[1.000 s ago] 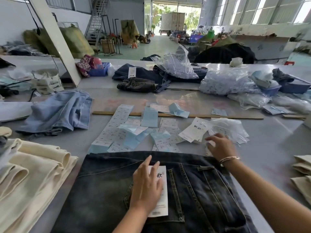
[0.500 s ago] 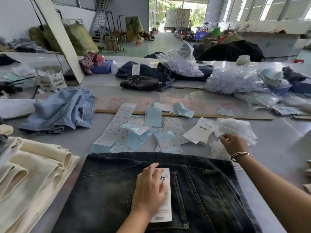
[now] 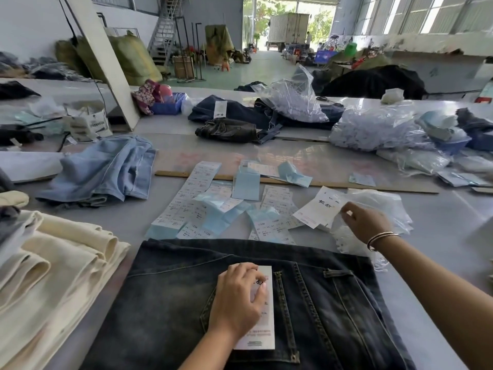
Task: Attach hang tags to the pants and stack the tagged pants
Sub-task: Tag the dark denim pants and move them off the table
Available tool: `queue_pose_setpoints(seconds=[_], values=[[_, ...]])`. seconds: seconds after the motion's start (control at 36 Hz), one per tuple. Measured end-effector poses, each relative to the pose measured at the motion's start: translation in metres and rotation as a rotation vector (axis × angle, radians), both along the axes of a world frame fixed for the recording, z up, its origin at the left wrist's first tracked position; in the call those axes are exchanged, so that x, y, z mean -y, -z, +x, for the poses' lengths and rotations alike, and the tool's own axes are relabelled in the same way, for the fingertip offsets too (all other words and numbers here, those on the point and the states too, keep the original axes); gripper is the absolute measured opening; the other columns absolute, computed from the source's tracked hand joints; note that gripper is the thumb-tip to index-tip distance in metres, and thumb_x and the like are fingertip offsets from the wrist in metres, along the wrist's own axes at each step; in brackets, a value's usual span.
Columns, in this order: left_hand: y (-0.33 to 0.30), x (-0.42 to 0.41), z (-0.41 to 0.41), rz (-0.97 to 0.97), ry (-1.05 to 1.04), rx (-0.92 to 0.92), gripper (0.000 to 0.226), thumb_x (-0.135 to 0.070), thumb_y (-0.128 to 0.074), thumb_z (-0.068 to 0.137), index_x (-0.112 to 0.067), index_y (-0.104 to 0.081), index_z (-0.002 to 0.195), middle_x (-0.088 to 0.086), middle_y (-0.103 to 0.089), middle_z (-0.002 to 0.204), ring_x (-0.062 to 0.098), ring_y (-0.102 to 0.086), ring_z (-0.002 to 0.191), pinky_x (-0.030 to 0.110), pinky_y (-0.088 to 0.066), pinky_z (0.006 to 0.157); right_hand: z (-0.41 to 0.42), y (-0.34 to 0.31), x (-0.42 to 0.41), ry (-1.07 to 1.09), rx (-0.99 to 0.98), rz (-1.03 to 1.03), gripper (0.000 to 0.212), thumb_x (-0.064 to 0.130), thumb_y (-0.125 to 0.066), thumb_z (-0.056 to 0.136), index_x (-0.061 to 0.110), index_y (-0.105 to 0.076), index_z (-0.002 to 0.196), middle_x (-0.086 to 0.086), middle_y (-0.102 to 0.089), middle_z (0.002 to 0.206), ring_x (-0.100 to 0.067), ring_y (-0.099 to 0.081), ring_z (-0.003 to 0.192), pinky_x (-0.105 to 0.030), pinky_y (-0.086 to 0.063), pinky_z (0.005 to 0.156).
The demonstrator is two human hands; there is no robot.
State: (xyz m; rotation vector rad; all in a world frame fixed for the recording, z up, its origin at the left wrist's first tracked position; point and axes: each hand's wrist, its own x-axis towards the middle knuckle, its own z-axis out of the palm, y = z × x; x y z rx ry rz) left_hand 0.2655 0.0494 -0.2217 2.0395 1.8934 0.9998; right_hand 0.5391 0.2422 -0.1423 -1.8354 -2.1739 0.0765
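Dark denim pants (image 3: pixel 165 303) under left hand (image 3: pixel 237 297) pressing hang tag (image 3: pixel 264 332); right hand (image 3: pixel 365 222) seemingly pinching strings.

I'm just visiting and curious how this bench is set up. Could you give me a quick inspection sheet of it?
Surface: grey table, crowded.
Job's things: dark jeans lie flat with a white hang tag on them; more tags beyond.
Clutter: label strips, cream pants, light blue jeans, plastic bags.
Hands: left hand rests on the hang tag; right hand pinches into a clear bag.
Cables: black cord at far left.
Surroundings: warehouse, staircase, truck outside.
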Motion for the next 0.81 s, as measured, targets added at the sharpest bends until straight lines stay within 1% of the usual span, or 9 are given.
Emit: queue_pose_setpoints(seconds=[0.03, 0.08, 0.22, 0.33, 0.47, 0.58, 0.67, 0.75, 0.81], values=[[0.000, 0.000, 0.000, -0.006, 0.000, -0.004, 0.042, -0.050, -0.029, 0.084, -0.033, -0.063, 0.102, -0.019, -0.053, 0.117, -0.002, -0.041, 0.116, 0.017, -0.018, 0.101, 0.000, -0.003, -0.001, -0.021, 0.164, -0.032, 0.021, 0.024, -0.051, 0.093, 0.022, -0.059, 0.113, -0.007, -0.069, 0.103, -0.029, -0.064, 0.092, -0.034, -0.046, 0.083], [-0.001, 0.000, 0.001, -0.016, 0.003, -0.014, 0.039, -0.049, -0.031, 0.084, -0.033, -0.062, 0.102, -0.019, -0.053, 0.117, -0.003, -0.040, 0.116, 0.016, -0.018, 0.101, 0.001, -0.009, -0.004, -0.087, 0.358, -0.116, 0.031, 0.016, -0.050, 0.089, 0.023, -0.053, 0.120, -0.005, -0.063, 0.119, -0.026, -0.061, 0.103, -0.033, -0.047, 0.088], [0.000, 0.000, 0.001, -0.032, 0.000, -0.031, 0.028, -0.043, -0.041, 0.086, -0.034, -0.061, 0.103, -0.020, -0.051, 0.117, -0.004, -0.039, 0.117, 0.015, -0.017, 0.101, 0.004, -0.016, -0.003, -0.126, 0.755, -0.116, 0.034, 0.006, -0.043, 0.092, 0.011, -0.046, 0.125, -0.008, -0.055, 0.120, -0.023, -0.057, 0.110, -0.030, -0.047, 0.092], [0.002, -0.001, 0.001, -0.036, -0.001, -0.036, 0.028, -0.041, -0.042, 0.085, -0.035, -0.062, 0.103, -0.022, -0.051, 0.116, -0.004, -0.040, 0.115, 0.015, -0.017, 0.101, -0.004, -0.017, 0.004, -0.052, 0.959, -0.068, 0.036, 0.010, -0.028, 0.100, 0.012, -0.054, 0.125, -0.004, -0.059, 0.125, -0.021, -0.056, 0.116, -0.029, -0.043, 0.095], [0.002, -0.001, 0.001, -0.033, -0.004, -0.026, 0.026, -0.041, -0.044, 0.085, -0.035, -0.063, 0.102, -0.021, -0.052, 0.116, -0.004, -0.040, 0.114, 0.016, -0.018, 0.100, -0.011, -0.015, 0.008, 0.014, 1.040, -0.075, 0.036, 0.017, -0.031, 0.101, 0.015, -0.058, 0.125, -0.001, -0.060, 0.124, -0.021, -0.055, 0.115, -0.029, -0.040, 0.094], [0.002, -0.001, 0.001, -0.037, -0.001, -0.034, 0.028, -0.042, -0.042, 0.084, -0.035, -0.062, 0.103, -0.023, -0.051, 0.116, -0.006, -0.039, 0.114, 0.015, -0.017, 0.100, -0.008, -0.013, 0.005, 0.068, 0.892, -0.023, 0.024, 0.024, -0.050, 0.094, 0.022, -0.064, 0.113, 0.005, -0.066, 0.113, -0.015, -0.062, 0.106, -0.026, -0.046, 0.081], [0.001, -0.001, 0.001, -0.036, -0.002, -0.031, 0.029, -0.044, -0.040, 0.084, -0.036, -0.061, 0.103, -0.024, -0.050, 0.115, -0.006, -0.039, 0.113, 0.014, -0.016, 0.100, 0.000, 0.000, -0.003, 0.159, 0.671, -0.102, 0.019, 0.026, -0.062, 0.084, 0.019, -0.066, 0.101, 0.001, -0.069, 0.100, -0.019, -0.066, 0.093, -0.026, -0.047, 0.070], [0.002, -0.001, 0.000, -0.028, -0.001, -0.036, 0.028, -0.043, -0.042, 0.084, -0.035, -0.062, 0.103, -0.023, -0.051, 0.114, -0.005, -0.040, 0.113, 0.015, -0.018, 0.100, 0.009, 0.011, -0.013, 0.225, 0.179, -0.179, 0.011, 0.022, -0.068, 0.077, 0.013, -0.063, 0.080, -0.009, -0.067, 0.087, -0.028, -0.061, 0.084, -0.033, -0.051, 0.076], [0.002, -0.001, 0.000, -0.024, 0.000, -0.036, 0.028, -0.042, -0.043, 0.084, -0.035, -0.062, 0.103, -0.022, -0.052, 0.114, -0.005, -0.041, 0.112, 0.015, -0.018, 0.100, 0.014, 0.013, -0.011, 0.280, -0.225, -0.176, 0.027, 0.019, -0.074, 0.074, 0.016, -0.051, 0.061, -0.007, -0.058, 0.067, -0.024, -0.051, 0.067, -0.032, -0.044, 0.067]])
